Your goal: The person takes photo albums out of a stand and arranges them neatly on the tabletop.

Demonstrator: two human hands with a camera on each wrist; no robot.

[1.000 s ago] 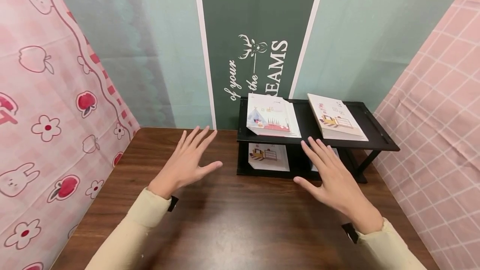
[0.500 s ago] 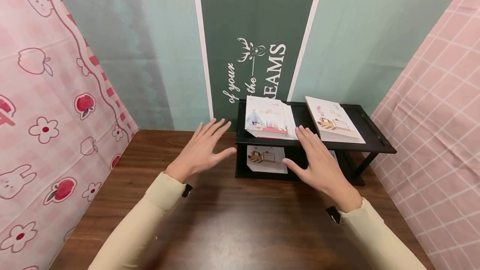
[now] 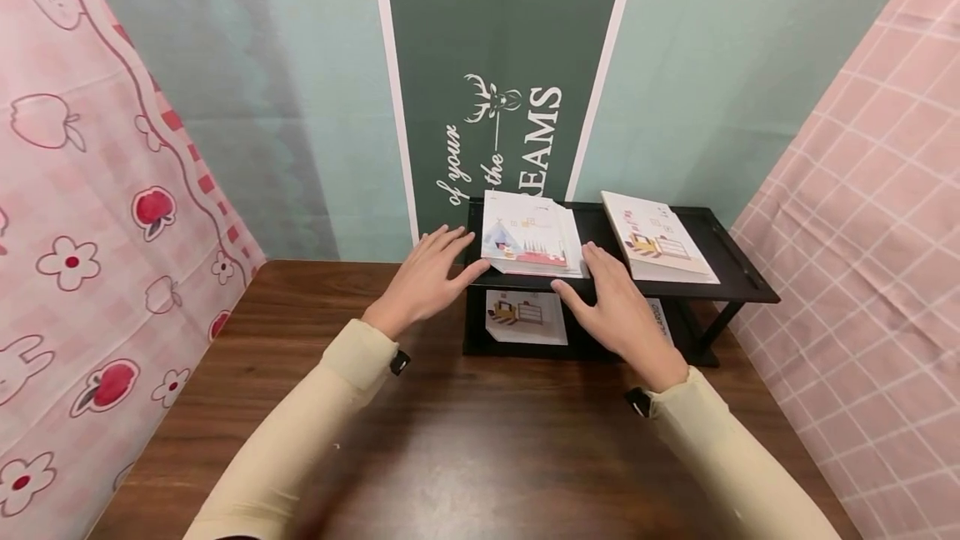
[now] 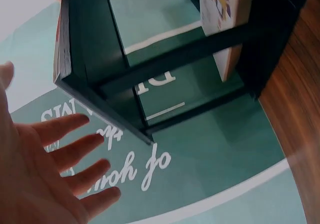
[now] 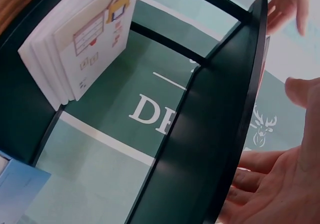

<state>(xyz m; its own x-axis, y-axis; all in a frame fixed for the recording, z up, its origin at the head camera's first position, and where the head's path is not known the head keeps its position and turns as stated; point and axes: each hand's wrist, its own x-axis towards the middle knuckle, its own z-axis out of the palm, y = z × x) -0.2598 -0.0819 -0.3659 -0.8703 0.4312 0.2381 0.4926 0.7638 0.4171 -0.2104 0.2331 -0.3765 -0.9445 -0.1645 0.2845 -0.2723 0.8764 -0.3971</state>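
In the head view a stack of thin white booklets with a tent drawing on its cover lies on the left part of a black two-tier rack. My left hand is at its left side, fingers extended and thumb near the front left corner. My right hand is at its right side, fingertips by the right edge. Whether either hand touches the booklets cannot be told. The left wrist view shows the left hand with fingers spread. In the right wrist view the right hand is beside the rack's upper board.
A second booklet stack lies further right on the top tier. On the lower tier sit another illustrated stack and a partly hidden item behind my right hand. The rack stands on a brown wooden table, with printed cloths around it.
Both hands have moved inward and forward. The left went right and up, the right went left, so they now flank the left booklet stack on the top tier. The booklets have stayed in place.
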